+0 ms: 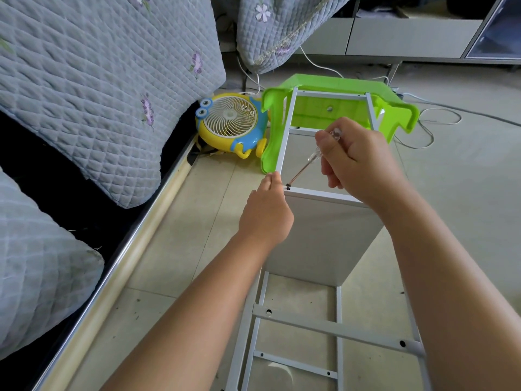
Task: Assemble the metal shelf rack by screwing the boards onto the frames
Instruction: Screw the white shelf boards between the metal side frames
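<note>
Right hand: right hand (358,162) curled around the clear plastic handle of a slim screwdriver (311,156), gripping it near the top.
Screwdriver: shaft slants down and to the left; tip sits at a small dark screw (288,186) at the near left corner of a crossbar.
Left hand: left hand (266,213) at the same corner, fingertips pinched together against the upright just beside the screw (whether they hold anything, cannot tell).
Rack: grey-white metal shelf frame (335,331) lies along the floor, running away from the viewer; a flat white board (324,238) stands between its rails, directly below both hands.
Far end: frame rests against an overturned bright green plastic stool (282,119).
Floor: pale tiled floor (197,221), gritty specks.
Room: yellow-and-blue cartoon desk fan (229,122) left of the stool; quilted grey floral bedding (98,80) on the left; white cables (434,119) trailing behind.
</note>
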